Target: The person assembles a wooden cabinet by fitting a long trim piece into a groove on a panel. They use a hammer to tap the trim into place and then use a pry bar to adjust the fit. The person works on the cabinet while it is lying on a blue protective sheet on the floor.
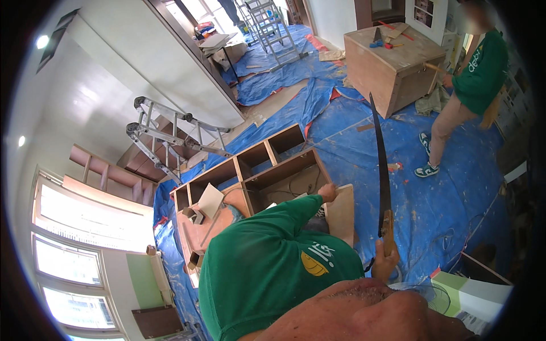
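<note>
My right hand (386, 262) grips a handsaw (382, 165) by its wooden handle. The long dark blade points up and away from me, above the blue sheeting. My left arm stretches forward, and my left hand (327, 192) is closed at the near corner of an open wooden cabinet (323, 165), on its side panel's edge. Beside that hand lies a pale wooden board (342, 216). The cabinet has several compartments, and cables lie in the largest. Loose wood offcuts (211, 200) rest on its left part. My green sleeve hides some of the cabinet.
Blue plastic sheeting (418, 204) covers the floor. A folded metal ladder (165, 136) stands behind the cabinet; a stepladder (273, 34) is farther back. At the far right, a person (478, 74) in green stands beside a large wooden box (381, 62) with tools on top.
</note>
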`<state>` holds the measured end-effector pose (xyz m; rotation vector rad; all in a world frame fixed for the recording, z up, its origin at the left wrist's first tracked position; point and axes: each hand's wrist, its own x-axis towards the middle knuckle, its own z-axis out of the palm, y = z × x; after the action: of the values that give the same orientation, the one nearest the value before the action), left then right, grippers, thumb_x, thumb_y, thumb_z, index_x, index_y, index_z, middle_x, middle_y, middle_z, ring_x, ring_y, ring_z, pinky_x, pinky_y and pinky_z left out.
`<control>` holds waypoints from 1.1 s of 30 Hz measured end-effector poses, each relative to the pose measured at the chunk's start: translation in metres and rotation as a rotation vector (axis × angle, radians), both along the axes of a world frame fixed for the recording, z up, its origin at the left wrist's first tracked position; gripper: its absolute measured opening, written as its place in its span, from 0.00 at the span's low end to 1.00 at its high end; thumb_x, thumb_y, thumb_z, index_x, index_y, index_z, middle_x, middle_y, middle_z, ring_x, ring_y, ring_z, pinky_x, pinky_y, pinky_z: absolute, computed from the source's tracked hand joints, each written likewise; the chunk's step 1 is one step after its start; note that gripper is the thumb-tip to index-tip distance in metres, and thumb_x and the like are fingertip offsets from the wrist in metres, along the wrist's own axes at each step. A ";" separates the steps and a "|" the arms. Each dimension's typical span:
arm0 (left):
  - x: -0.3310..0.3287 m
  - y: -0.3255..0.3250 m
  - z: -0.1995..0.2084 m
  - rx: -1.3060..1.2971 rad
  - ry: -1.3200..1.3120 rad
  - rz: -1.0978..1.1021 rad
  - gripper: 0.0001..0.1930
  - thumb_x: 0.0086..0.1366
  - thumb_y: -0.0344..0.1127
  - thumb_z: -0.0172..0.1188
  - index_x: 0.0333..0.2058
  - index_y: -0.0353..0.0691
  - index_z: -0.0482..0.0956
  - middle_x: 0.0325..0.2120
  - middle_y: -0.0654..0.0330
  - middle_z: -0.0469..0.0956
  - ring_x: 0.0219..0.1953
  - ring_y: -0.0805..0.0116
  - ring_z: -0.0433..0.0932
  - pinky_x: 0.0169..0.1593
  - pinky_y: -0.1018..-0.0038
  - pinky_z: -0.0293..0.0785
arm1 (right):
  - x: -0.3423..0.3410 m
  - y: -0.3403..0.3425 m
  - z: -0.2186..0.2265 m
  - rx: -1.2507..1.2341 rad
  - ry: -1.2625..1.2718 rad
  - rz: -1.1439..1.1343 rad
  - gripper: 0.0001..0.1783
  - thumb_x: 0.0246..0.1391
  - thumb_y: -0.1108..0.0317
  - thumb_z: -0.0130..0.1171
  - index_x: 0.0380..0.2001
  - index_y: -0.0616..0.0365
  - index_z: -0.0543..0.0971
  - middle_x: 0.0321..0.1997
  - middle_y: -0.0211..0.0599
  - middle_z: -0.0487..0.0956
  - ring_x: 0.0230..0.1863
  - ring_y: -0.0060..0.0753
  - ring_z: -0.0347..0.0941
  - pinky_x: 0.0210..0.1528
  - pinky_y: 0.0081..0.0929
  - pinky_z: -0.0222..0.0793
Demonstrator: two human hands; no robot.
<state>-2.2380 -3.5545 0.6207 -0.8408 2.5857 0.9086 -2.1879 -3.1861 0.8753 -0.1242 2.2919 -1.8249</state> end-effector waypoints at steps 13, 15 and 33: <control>-0.027 0.004 -0.062 0.007 0.085 -0.031 0.17 0.68 0.34 0.55 0.52 0.34 0.80 0.51 0.40 0.80 0.57 0.41 0.77 0.61 0.50 0.74 | -0.012 0.033 -0.041 0.194 0.006 -0.044 0.18 0.61 0.62 0.64 0.43 0.69 0.80 0.30 0.43 0.78 0.32 0.35 0.71 0.38 0.39 0.68; -0.042 -0.008 -0.087 0.014 0.063 -0.026 0.17 0.67 0.34 0.55 0.51 0.33 0.80 0.51 0.40 0.79 0.57 0.41 0.77 0.60 0.50 0.74 | -0.013 0.034 -0.057 0.189 -0.065 -0.016 0.17 0.62 0.63 0.63 0.44 0.69 0.81 0.31 0.45 0.78 0.32 0.37 0.72 0.38 0.39 0.68; -0.144 -0.036 -0.329 -0.061 -0.137 -0.444 0.23 0.69 0.39 0.52 0.62 0.46 0.73 0.60 0.51 0.73 0.63 0.43 0.69 0.63 0.34 0.57 | -0.054 -0.061 -0.121 0.541 -0.509 -0.073 0.23 0.62 0.54 0.66 0.27 0.63 0.72 0.19 0.39 0.68 0.21 0.31 0.62 0.26 0.36 0.60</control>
<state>-2.3820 -3.5905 0.2914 -0.3033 2.5354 0.6210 -2.2416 -3.2469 0.7538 0.4554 2.3144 -1.0326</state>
